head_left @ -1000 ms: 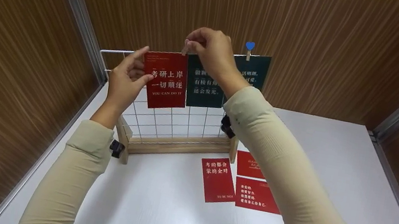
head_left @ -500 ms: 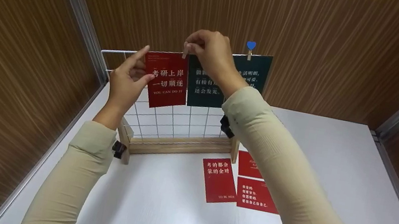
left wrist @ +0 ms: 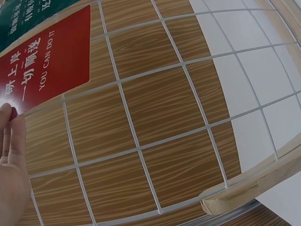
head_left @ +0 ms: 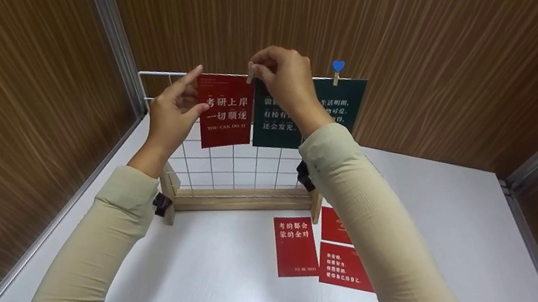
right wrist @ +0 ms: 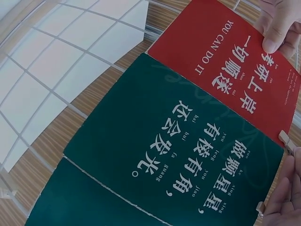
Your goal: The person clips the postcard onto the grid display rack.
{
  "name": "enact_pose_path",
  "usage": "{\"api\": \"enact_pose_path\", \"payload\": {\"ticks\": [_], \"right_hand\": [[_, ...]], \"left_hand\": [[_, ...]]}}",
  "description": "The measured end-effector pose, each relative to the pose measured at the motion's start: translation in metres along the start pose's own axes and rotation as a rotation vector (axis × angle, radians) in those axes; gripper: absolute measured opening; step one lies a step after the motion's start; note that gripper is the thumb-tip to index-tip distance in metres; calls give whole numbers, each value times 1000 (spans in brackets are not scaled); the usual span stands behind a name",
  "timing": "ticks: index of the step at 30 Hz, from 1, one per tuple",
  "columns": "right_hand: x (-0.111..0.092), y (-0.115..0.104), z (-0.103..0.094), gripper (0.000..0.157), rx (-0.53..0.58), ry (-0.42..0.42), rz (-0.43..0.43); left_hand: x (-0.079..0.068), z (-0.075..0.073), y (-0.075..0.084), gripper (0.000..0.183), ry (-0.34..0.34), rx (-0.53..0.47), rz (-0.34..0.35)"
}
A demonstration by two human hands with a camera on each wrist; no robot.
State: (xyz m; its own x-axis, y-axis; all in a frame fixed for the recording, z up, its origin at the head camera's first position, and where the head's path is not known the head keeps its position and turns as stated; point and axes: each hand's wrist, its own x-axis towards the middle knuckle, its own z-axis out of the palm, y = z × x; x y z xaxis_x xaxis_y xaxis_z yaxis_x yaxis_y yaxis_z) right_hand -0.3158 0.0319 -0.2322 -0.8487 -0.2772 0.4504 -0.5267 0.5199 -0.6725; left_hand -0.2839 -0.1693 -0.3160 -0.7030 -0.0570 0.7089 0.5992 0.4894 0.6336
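A red card (head_left: 224,130) with white writing hangs at the top of a wire grid rack (head_left: 239,170). My left hand (head_left: 172,111) pinches its left edge, thumb on the front and the other fingers mostly behind. My right hand (head_left: 289,76) pinches a small wooden clothespin (right wrist: 286,140) at the card's top right corner, on the top bar. Right beside it hangs a dark green card (right wrist: 155,136), partly covered by my right hand in the head view. Another clothespin (right wrist: 260,208) sits on the green card's top edge, close to my right fingers.
A second green card (head_left: 350,96) hangs at the right under a blue heart clothespin (head_left: 338,67). Red cards (head_left: 294,249) lie on the white table (head_left: 206,276) at the rack's right foot. The rack has a wooden base (head_left: 239,200). Brown wood-grain panels (head_left: 426,46) surround the table.
The clothespin in my right hand has come down slightly and stands straighter over the red card's top edge. My left hand keeps its pinch on the card.
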Motion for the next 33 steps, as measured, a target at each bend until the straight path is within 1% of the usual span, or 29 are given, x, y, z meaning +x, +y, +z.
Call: {"api": "enact_pose_path", "payload": {"ticks": [6, 12, 16, 20, 25, 29, 33], "right_hand": [[-1, 2, 1, 17, -35, -8, -26], [-2, 2, 1, 20, -86, -13, -33], [-2, 3, -1, 24, -95, -1, -54], [-3, 5, -2, 26, -83, 7, -59], [-7, 11, -6, 31, -29, 26, -80], [-10, 15, -9, 35, 5, 62, -132], [-12, 20, -11, 40, 30, 95, -214]], "left_hand": [[0, 1, -2, 59, 28, 33, 47], [-1, 1, -3, 60, 36, 81, 42], [0, 2, -2, 60, 34, 83, 30], [0, 2, -1, 59, 41, 74, 28], [-1, 4, -1, 58, 59, 40, 50], [-2, 4, -1, 58, 64, 16, 55], [-4, 3, -1, 60, 64, 8, 37]]}}
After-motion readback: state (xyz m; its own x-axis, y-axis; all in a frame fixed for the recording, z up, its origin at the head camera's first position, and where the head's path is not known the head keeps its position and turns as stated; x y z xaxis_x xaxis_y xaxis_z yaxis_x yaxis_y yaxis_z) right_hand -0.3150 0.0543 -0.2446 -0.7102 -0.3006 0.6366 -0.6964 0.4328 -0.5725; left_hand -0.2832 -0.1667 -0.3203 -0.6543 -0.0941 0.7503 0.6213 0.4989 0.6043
